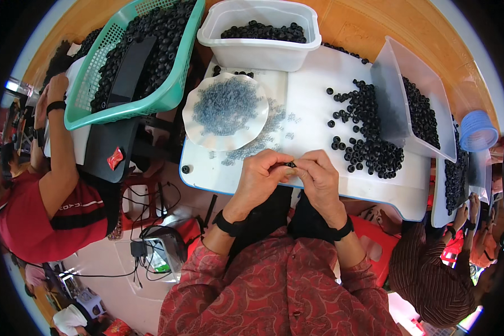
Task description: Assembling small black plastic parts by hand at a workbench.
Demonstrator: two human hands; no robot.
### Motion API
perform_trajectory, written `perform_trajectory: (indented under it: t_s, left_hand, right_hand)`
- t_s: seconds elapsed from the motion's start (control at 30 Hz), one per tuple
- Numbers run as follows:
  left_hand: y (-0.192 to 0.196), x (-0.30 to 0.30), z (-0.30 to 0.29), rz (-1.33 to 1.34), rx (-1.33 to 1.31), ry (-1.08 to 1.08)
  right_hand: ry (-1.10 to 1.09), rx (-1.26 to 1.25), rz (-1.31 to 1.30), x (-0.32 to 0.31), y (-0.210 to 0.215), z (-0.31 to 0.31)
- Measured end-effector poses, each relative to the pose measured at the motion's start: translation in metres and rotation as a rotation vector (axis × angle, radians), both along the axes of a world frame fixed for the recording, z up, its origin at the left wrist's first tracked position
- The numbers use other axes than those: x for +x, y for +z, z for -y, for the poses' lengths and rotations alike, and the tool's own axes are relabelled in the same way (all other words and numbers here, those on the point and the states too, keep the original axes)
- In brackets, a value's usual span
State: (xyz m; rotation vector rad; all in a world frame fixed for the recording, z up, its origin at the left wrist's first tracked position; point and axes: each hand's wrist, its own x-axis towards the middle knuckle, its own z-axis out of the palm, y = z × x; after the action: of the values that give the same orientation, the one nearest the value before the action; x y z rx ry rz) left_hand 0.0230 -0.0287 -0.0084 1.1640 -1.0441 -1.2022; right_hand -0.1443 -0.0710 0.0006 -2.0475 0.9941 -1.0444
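Over the near edge of the white table [313, 126], my left hand [259, 175] and my right hand [319, 178] meet, fingers pinched together. Between their fingertips is a small black ring-shaped part [289, 164], mostly covered by the fingers. Just beyond my left hand lie loose small clear plastic pieces [263, 137], spilled beside a white scalloped plate [193, 120] that bears a heap of clear pieces [227, 103]. To the right of my right hand spreads a pile of black ring-shaped parts [369, 137]. A single black part [185, 169] sits at the table's left corner.
A white tub [257, 53] and a tipped translucent bin [392, 106], both holding black parts, stand on the table. At left are a green basket [134, 115] and a person in red [56, 207]; at right, a person in stripes [425, 274]. Cables [145, 246] hang lower left.
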Motion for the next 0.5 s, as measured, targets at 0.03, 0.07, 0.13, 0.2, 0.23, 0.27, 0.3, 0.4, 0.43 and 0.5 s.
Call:
perform_trajectory:
  t_s: [0.03,0.07,0.13,0.2,0.23,0.27,0.3,0.4,0.43,0.5]
  left_hand:
    - [0.000,-0.001,0.002,0.055,-0.004,0.000]
    - [0.001,-0.001,0.004,0.110,-0.008,0.000]
    - [0.004,-0.002,0.006,0.185,-0.024,-0.002]
    - [0.005,-0.003,0.010,0.262,-0.040,-0.003]
    - [0.006,-0.004,0.012,0.351,-0.084,0.020]
    - [0.006,-0.005,0.014,0.439,-0.127,0.043]
    - [0.007,-0.005,0.016,0.440,-0.127,0.041]
    - [0.012,-0.007,0.020,0.644,-0.269,0.048]
    - [0.014,-0.008,0.020,0.652,-0.252,0.060]
    - [0.015,-0.010,0.019,0.661,-0.234,0.070]
  right_hand:
    - [-0.017,-0.042,-0.037,-0.001,-0.003,0.002]
    - [-0.034,-0.084,-0.074,-0.002,-0.005,0.003]
    - [-0.041,-0.120,-0.115,-0.003,-0.002,0.007]
    - [-0.046,-0.157,-0.156,-0.003,-0.002,0.011]
    - [-0.040,-0.150,-0.138,-0.003,-0.004,0.013]
    - [-0.034,-0.142,-0.120,-0.003,-0.006,0.014]
    - [-0.036,-0.141,-0.118,-0.003,-0.008,0.015]
    - [-0.033,-0.090,-0.082,-0.005,-0.010,0.016]
    - [-0.025,-0.083,-0.090,-0.005,-0.008,0.016]
    - [-0.020,-0.075,-0.097,-0.005,-0.007,0.015]
